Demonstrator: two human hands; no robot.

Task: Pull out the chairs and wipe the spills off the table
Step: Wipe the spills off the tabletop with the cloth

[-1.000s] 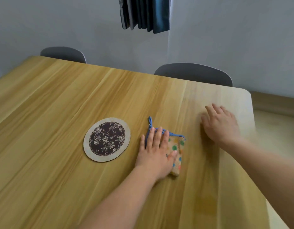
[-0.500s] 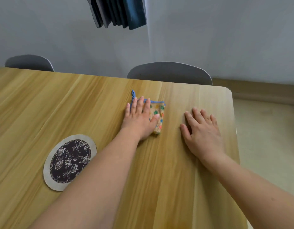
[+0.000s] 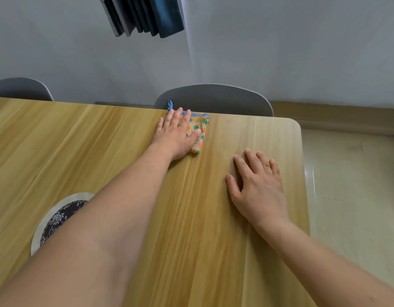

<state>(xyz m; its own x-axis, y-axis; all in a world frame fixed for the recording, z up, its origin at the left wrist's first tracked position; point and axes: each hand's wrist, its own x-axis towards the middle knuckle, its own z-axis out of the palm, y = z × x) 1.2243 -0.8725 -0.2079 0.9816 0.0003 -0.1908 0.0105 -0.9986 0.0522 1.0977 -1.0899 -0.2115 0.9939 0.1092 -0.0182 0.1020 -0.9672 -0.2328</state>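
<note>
My left hand (image 3: 177, 135) lies flat with straight fingers on a folded, dotted cloth (image 3: 197, 129) with a blue hem, pressing it to the wooden table (image 3: 103, 138) right at the far edge. The cloth's blue loop sticks out past that edge. My right hand (image 3: 258, 185) rests flat on the tabletop nearer to me, fingers spread, holding nothing. Two grey chairs stand tucked against the far side: one (image 3: 213, 99) directly behind the cloth, the other (image 3: 21, 88) at the far left. I see no distinct spill on the wood.
A round floral coaster (image 3: 56, 220) lies on the table at the left, partly hidden by my left forearm. A dark curtain (image 3: 145, 14) hangs on the grey wall. The table's right edge borders a pale tiled floor (image 3: 351, 185).
My left hand has pushed the cloth away from me, from beside the coaster to the table's far edge. My right hand has stayed flat on the table.
</note>
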